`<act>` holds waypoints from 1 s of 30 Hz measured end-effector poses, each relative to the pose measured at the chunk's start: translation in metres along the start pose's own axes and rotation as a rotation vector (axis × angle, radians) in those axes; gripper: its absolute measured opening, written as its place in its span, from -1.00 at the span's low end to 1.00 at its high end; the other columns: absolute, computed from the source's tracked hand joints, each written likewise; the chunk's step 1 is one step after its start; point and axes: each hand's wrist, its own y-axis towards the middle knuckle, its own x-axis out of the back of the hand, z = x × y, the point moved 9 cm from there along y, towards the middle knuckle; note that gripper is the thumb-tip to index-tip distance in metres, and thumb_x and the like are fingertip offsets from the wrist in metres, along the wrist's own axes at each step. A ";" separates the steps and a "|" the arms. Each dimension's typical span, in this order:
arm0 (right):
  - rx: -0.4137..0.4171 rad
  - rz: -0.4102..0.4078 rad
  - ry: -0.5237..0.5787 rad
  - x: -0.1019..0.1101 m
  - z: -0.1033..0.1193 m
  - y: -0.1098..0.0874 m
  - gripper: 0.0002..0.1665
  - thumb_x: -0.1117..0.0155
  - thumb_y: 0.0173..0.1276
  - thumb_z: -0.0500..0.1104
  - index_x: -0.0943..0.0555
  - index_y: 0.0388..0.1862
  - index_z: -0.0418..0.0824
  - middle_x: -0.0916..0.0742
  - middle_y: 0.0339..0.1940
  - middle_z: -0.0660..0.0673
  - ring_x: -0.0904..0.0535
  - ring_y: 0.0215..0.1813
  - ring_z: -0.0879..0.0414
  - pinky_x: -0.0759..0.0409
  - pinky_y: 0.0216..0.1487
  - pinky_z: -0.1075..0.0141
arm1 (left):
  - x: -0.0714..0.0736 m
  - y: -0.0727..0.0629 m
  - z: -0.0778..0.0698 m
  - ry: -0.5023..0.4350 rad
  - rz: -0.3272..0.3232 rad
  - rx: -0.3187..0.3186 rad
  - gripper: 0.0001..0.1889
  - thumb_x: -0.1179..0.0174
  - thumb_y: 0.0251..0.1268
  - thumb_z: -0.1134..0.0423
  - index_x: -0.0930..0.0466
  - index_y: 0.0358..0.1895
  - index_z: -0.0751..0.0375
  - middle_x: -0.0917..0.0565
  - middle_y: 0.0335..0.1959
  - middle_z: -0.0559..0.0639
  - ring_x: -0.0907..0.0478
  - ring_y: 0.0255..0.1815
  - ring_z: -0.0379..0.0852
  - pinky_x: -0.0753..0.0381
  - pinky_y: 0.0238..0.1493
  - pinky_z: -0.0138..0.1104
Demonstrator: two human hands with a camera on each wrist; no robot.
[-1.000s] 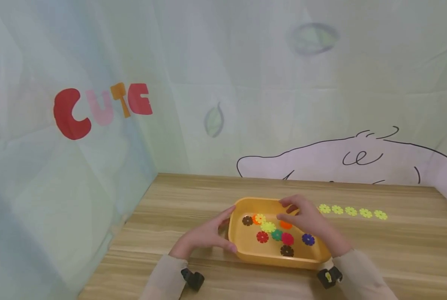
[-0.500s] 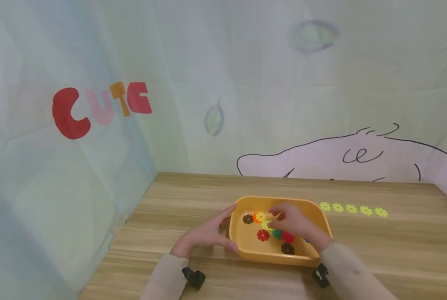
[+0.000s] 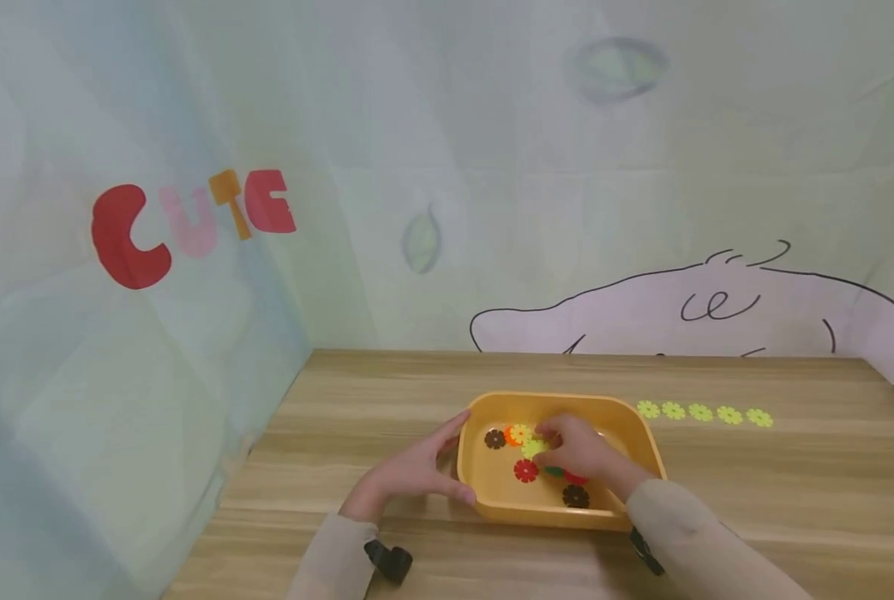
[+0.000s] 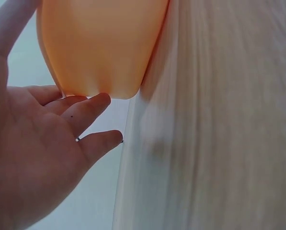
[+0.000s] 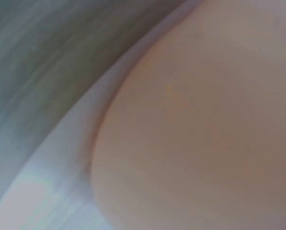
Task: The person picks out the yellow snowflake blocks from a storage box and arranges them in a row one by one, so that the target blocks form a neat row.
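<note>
An orange-yellow plastic tray (image 3: 484, 492) stands on the wooden table, holding loose snowflake discs. My left hand (image 3: 417, 467) is spread along its left end, thumb at the near corner and forefinger at the far corner. In the left wrist view, fingertips touch the tray's end wall (image 4: 102, 52). Inside the tray, my right hand (image 3: 581, 450) has thumb and fingertips right at a yellow snowflake disc (image 3: 531, 450); I cannot tell whether they pinch it. Around it lie a red disc (image 3: 525, 471), a brown disc (image 3: 495, 439), and a dark disc (image 3: 576, 497). The right hand partly hides a green disc (image 3: 554, 472).
Several yellow snowflake discs (image 3: 700, 412) form a row on the table, behind and right of the tray. A printed cloth (image 3: 387, 208) hangs behind the table and along its left. Blurred skin fills much of the right wrist view.
My right hand has moved left and down into the tray, from above its right half to the yellow disc. The left hand stays against the tray's left end.
</note>
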 end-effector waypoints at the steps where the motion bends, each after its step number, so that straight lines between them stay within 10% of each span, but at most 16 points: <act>1: 0.002 0.000 -0.012 0.000 0.000 0.000 -0.52 -0.49 0.08 -0.25 -0.63 -0.02 -0.42 -0.68 -0.24 -0.12 -0.55 -0.21 0.07 -0.62 -0.10 0.14 | 0.000 0.000 0.000 -0.004 0.001 -0.001 0.19 -0.52 -0.09 0.00 0.15 0.56 0.02 0.04 0.58 0.02 -0.11 0.51 0.03 0.01 0.49 0.06; 30: -0.023 0.027 -0.030 0.002 -0.001 -0.001 -0.57 -0.44 0.16 -0.18 -0.64 -0.02 -0.36 -0.65 -0.24 -0.08 -0.51 -0.20 0.08 -0.60 -0.11 0.16 | 0.000 -0.002 0.000 -0.021 -0.001 -0.006 0.20 -0.53 -0.09 0.02 0.16 0.56 0.03 0.05 0.58 0.02 -0.10 0.52 0.03 0.01 0.49 0.05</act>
